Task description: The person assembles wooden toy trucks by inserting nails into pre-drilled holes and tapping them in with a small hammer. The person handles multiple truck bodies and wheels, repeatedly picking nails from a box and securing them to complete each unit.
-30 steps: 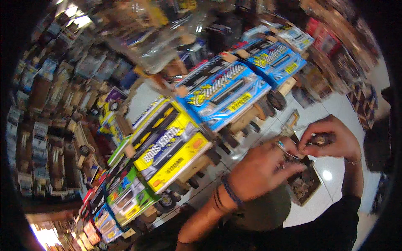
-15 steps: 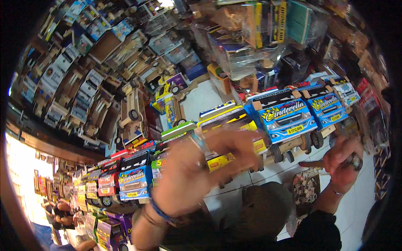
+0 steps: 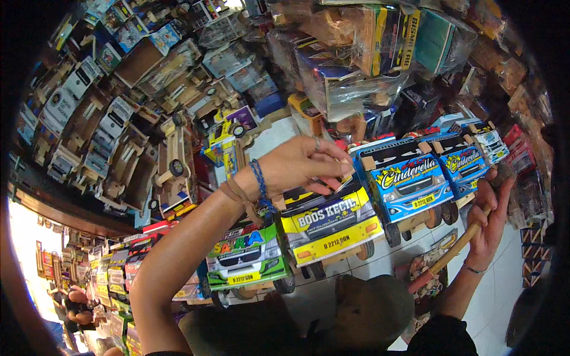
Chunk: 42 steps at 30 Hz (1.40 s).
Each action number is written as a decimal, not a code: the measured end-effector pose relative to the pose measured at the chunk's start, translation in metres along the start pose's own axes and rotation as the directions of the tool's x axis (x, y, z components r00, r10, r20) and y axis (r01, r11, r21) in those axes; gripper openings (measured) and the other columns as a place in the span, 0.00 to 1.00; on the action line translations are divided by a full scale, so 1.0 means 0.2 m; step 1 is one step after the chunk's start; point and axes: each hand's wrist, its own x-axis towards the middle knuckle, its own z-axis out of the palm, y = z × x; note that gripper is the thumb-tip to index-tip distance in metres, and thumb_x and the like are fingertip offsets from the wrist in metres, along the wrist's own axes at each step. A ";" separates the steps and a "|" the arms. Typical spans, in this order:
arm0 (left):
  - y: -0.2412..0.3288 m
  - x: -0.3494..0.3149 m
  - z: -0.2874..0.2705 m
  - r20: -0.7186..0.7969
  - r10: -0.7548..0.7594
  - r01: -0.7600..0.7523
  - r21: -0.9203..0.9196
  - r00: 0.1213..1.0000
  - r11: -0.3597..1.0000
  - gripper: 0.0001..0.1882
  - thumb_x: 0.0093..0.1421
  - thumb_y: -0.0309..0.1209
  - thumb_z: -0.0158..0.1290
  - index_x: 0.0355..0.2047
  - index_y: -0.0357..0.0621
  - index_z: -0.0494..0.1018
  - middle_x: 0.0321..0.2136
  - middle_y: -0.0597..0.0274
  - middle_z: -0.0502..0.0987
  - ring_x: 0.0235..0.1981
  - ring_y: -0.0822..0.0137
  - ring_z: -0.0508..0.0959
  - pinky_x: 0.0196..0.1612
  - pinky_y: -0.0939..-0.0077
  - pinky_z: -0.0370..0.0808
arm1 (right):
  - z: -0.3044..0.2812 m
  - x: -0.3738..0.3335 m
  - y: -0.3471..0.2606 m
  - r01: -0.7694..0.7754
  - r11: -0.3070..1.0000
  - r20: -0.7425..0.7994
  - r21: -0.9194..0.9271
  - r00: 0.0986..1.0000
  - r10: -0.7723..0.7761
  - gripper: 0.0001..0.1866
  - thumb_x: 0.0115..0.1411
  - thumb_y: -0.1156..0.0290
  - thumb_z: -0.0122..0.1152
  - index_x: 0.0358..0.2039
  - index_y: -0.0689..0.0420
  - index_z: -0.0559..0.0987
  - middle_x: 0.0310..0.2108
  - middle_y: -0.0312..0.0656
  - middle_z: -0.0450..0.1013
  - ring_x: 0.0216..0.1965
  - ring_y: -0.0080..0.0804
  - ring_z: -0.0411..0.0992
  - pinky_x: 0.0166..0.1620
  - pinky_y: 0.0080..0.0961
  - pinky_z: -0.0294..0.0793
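Note:
My left hand (image 3: 309,169) is over the roof edge of a yellow and grey toy truck (image 3: 332,228), its fingers bent and pinched together at the truck's right upper corner. What they hold there is too small to make out. On the right, my right hand (image 3: 485,222) grips a hammer by its wooden handle (image 3: 454,250), the reddish handle end pointing down and left. The hammer's head is partly hidden beside my fingers. Two blue toy trucks, the closer one (image 3: 409,184) with small wooden blocks at its roof corners, stand right of the yellow one; a green and white truck (image 3: 246,255) is on its left.
More toy trucks (image 3: 119,270) continue the row leftward. Behind are stacked wooden truck bodies (image 3: 119,118) and plastic-wrapped trucks (image 3: 374,53). A container of wood scraps (image 3: 420,270) sits on the white tiled floor (image 3: 493,285). Another person (image 3: 80,308) is at the far left.
My left hand has moved up and back onto the yellow truck's roof edge, uncovering its front. My right hand has risen slightly, the hammer handle now slanting downward. The view has shifted.

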 end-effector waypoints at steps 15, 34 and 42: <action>-0.09 0.22 -0.06 0.250 0.083 -0.126 0.161 0.965 0.979 0.19 0.64 0.43 0.63 0.50 0.45 0.81 0.24 0.75 0.74 0.22 0.85 0.68 0.22 0.86 0.64 | 0.19 -0.52 0.61 -0.093 0.742 -0.399 -0.664 0.883 -0.247 0.41 0.70 0.47 0.54 0.75 0.44 0.46 0.14 0.29 0.53 0.14 0.26 0.63 0.15 0.23 0.63; -0.12 0.26 -0.09 0.273 0.052 -0.096 0.151 0.961 0.984 0.23 0.59 0.48 0.66 0.48 0.47 0.82 0.23 0.77 0.75 0.18 0.86 0.64 0.19 0.86 0.59 | 0.40 -0.42 0.42 -0.302 -0.042 -0.296 -0.953 0.949 -0.105 0.32 0.70 0.59 0.55 0.68 0.64 0.63 0.26 0.28 0.65 0.21 0.13 0.60 0.24 0.13 0.59; -0.14 0.26 -0.10 0.284 0.078 -0.118 0.125 0.956 0.985 0.20 0.63 0.42 0.64 0.50 0.45 0.81 0.24 0.76 0.76 0.19 0.86 0.67 0.18 0.87 0.60 | 0.52 -0.24 0.40 -0.011 -0.501 -0.114 -0.865 0.978 0.176 0.30 0.64 0.78 0.59 0.67 0.62 0.67 0.54 0.54 0.77 0.43 0.41 0.82 0.45 0.30 0.78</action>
